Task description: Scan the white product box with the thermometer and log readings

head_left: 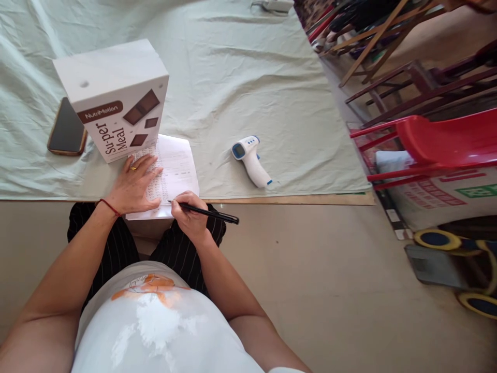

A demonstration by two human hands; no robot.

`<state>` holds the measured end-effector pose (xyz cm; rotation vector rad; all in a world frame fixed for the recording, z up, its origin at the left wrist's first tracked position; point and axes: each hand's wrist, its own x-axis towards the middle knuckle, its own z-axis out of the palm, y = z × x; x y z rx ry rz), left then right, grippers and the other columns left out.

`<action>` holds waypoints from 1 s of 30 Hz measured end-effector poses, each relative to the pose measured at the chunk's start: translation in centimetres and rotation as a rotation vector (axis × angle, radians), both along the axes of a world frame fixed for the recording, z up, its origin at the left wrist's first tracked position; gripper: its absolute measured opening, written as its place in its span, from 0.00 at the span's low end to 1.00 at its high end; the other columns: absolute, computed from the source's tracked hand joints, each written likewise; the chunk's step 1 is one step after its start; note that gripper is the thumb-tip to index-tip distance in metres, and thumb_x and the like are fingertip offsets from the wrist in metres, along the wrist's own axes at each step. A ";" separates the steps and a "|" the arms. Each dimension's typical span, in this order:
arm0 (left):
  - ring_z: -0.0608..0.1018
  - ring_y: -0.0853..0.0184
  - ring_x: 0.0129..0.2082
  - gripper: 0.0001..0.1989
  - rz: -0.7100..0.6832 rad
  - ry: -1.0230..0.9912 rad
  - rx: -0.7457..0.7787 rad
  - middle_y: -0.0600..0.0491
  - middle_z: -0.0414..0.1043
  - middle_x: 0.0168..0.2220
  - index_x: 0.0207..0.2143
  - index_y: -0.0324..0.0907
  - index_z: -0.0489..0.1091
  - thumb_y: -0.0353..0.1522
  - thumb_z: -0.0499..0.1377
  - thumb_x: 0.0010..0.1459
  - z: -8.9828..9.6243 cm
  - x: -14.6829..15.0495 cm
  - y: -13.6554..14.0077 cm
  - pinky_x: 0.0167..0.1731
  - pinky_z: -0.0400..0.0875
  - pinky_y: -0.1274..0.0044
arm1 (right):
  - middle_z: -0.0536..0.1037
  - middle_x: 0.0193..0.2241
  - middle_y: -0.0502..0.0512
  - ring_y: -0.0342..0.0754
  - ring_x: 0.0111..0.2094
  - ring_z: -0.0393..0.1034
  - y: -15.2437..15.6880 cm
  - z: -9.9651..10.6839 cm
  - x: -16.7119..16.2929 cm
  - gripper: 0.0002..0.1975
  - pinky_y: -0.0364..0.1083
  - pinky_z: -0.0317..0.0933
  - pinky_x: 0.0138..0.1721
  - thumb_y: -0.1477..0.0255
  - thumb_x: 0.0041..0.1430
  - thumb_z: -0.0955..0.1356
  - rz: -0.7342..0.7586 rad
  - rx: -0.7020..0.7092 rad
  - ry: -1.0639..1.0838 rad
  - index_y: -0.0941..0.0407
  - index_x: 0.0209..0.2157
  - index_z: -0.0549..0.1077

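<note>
My left hand (135, 185) lies with spread fingers on a paper booklet (180, 160) at the table's front edge. Its fingertips reach close to the foot of a white box (112, 77) marked NutriMotion, which stands upright. Gripped in my right hand (191, 215) is a black pen (213, 211), its tip at the lower part of the page. The booklet carries printed lines and rows of small marks; part of it is under my left hand. To the right of the booklet lies a white and blue infrared thermometer (250, 159).
A smartphone (67, 128) lies left of the box. The pale green cloth (217, 77) on the table is wrinkled. At the far edge sits a white device (275, 5). On the right are a red plastic chair (450, 140), a printed sack (446, 199) and a wooden frame (373, 44).
</note>
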<state>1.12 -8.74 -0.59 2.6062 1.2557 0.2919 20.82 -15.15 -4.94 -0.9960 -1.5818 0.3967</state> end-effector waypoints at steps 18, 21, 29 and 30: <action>0.60 0.46 0.74 0.35 0.010 0.054 0.001 0.38 0.58 0.73 0.64 0.40 0.66 0.43 0.61 0.57 0.4 0.3 -0.1 0.74 0.47 0.52 | 0.73 0.22 0.46 0.43 0.23 0.68 0.0 -0.2 0.1 0.09 0.44 0.63 0.27 0.78 0.60 0.68 -0.015 -0.006 -0.056 0.51 0.27 0.69; 0.61 0.46 0.74 0.34 0.010 0.041 0.004 0.40 0.58 0.73 0.64 0.43 0.66 0.44 0.60 0.57 0.3 0.2 0.0 0.74 0.47 0.52 | 0.73 0.22 0.45 0.43 0.24 0.67 0.0 -0.2 0.1 0.09 0.44 0.63 0.27 0.79 0.60 0.68 -0.020 -0.001 -0.062 0.51 0.28 0.69; 0.60 0.46 0.74 0.34 0.004 0.041 -0.013 0.41 0.58 0.73 0.65 0.43 0.65 0.44 0.59 0.58 0.5 0.2 0.0 0.74 0.47 0.51 | 0.72 0.22 0.46 0.43 0.23 0.66 0.0 -0.2 0.3 0.09 0.45 0.62 0.27 0.76 0.60 0.67 -0.006 -0.084 -0.086 0.51 0.26 0.68; 0.60 0.45 0.74 0.34 0.004 0.036 -0.014 0.40 0.58 0.73 0.65 0.43 0.65 0.44 0.60 0.58 0.5 0.2 0.0 0.74 0.47 0.50 | 0.72 0.22 0.46 0.43 0.23 0.66 0.0 -0.2 0.3 0.09 0.45 0.62 0.27 0.75 0.60 0.67 0.001 -0.094 -0.078 0.52 0.26 0.68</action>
